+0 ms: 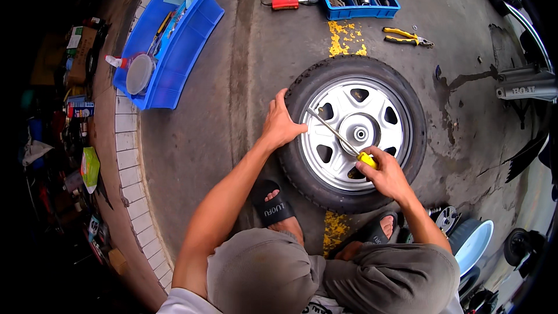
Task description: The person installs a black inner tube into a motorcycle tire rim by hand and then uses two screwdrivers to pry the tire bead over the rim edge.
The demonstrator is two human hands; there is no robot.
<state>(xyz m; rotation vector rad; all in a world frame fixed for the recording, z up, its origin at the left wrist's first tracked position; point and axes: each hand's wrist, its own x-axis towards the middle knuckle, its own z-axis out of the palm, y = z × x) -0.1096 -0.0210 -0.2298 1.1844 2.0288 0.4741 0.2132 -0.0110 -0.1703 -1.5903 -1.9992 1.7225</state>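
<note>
A black tire on a silver wheel rim is in front of my feet, its spoked face turned up toward me. My right hand is closed around the yellow handle of a screwdriver. Its long metal shaft slants across the rim, and the tip lies at the rim's left edge, beside the tire's inner sidewall. My left hand grips the tire's left side, thumb stretched over the sidewall toward the rim and the other fingers at the outer edge. The undersides of those fingers are partly hidden.
A blue divided tray of sockets and tools stands beyond the wheel. Near it lie yellow-black pliers and a corded red tool. A blue bin stands at left, along white tiles. A silver metal stand is at right.
</note>
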